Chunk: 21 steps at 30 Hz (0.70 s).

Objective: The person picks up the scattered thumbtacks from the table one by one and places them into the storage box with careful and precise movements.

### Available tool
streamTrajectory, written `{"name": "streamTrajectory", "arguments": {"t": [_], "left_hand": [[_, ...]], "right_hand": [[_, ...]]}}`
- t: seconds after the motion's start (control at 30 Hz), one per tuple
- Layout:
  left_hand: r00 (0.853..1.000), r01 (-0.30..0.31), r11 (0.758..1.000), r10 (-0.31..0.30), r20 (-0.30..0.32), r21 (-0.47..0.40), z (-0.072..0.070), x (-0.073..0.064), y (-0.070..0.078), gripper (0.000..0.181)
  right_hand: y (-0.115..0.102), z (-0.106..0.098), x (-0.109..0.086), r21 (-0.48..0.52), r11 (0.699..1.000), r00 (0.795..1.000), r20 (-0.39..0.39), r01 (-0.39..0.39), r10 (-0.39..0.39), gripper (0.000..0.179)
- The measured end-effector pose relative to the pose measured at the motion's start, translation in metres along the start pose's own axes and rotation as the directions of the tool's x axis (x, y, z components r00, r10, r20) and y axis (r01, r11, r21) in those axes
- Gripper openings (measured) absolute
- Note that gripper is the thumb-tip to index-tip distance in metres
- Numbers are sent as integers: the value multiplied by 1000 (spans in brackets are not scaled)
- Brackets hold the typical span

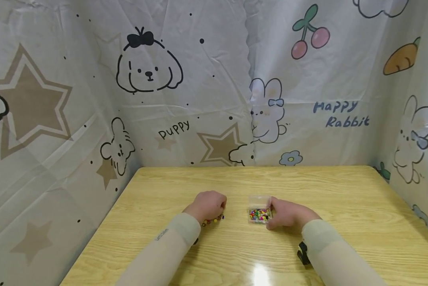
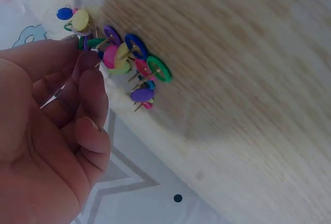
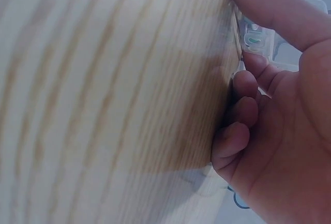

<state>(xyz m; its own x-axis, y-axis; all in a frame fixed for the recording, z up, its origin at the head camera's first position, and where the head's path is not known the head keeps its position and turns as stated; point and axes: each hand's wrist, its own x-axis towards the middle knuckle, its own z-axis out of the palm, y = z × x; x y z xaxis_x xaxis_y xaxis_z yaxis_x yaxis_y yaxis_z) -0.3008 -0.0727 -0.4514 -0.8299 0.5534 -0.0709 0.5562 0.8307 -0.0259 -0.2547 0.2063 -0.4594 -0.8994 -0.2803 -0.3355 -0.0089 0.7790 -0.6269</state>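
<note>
Along the near side of the left hand (image 1: 208, 203), colourful thumbtacks (image 1: 215, 220) lie loose, its fingertips bunched at them, any grip unclear. The right hand (image 1: 285, 212) clasps an open clear box (image 1: 259, 201) of tacks. Beyond hangs printed cloth (image 1: 206, 95).

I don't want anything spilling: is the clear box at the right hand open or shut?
Open: in the head view, the lid of the clear box is turned back on the far side, leaving colourful pieces uncovered.

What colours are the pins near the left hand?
Blue, green, purple, pink, yellow pins; best in left wrist view.
</note>
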Motion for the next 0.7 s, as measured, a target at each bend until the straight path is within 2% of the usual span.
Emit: {"name": "streamTrajectory", "arguments": {"t": [0.13,0.33,0.4,0.57,0.7], "left_hand": [[1000,2,1000,-2,5,3,0,-2,0,22],[998,18,997,-13,55,-78,2,-4,1,26],[999,8,996,-3,54,-90,2,-3,3,26],[998,-60,996,58,-30,-62,6,2,11,23],[984,-140,989,135,-115,-39,5,7,27,18]], "right_hand": [[0,1,0,-4,1000,1000,-5,0,0,55],[0,3,1,5,1000,1000,-15,1,-1,55],[0,3,0,18,1000,1000,-14,3,-3,55],[-1,5,-3,32,999,1000,-18,12,-11,54],[0,5,-1,13,1000,1000,-23,-4,4,53]]}}
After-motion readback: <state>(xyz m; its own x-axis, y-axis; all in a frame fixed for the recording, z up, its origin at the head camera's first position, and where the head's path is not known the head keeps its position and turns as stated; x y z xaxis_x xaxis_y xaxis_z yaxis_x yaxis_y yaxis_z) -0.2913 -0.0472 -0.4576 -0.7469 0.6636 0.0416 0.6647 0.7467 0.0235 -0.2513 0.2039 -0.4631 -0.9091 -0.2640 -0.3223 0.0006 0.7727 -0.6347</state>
